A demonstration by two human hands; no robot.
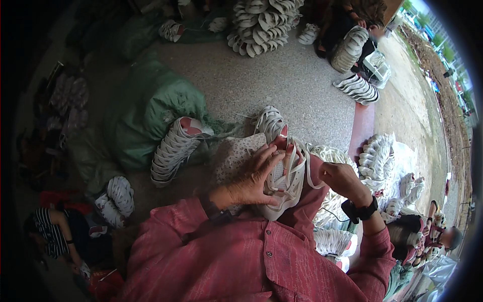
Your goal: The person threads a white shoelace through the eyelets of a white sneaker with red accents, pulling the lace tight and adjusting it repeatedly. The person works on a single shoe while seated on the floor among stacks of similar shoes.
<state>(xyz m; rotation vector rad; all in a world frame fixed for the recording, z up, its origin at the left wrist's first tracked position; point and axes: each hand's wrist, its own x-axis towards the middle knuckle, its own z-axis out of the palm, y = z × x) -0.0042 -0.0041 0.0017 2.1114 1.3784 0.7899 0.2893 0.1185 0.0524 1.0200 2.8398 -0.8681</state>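
Observation:
A white shoe upper (286, 180) with a mesh tongue and red lining lies over my lap. My left hand (250, 176) grips its side, fingers near the opening and thumb low by the toe. From the eyelets a white shoelace (308, 168) loops out to the right. My right hand (343, 180) is closed at the end of that loop, fingertips pinched together, a little apart from the shoe. Just beyond the shoe sits another laced white upper (269, 121). Patterned cloth (236, 158) covers my leg beside the left hand.
A row of nested uppers (176, 151) leans on a green sack (151, 110) at left. White laces (332, 209) lie in a heap under my right arm. More stacked uppers (377, 158) stand at right, with a tall pile (261, 27) far ahead. Other people sit nearby.

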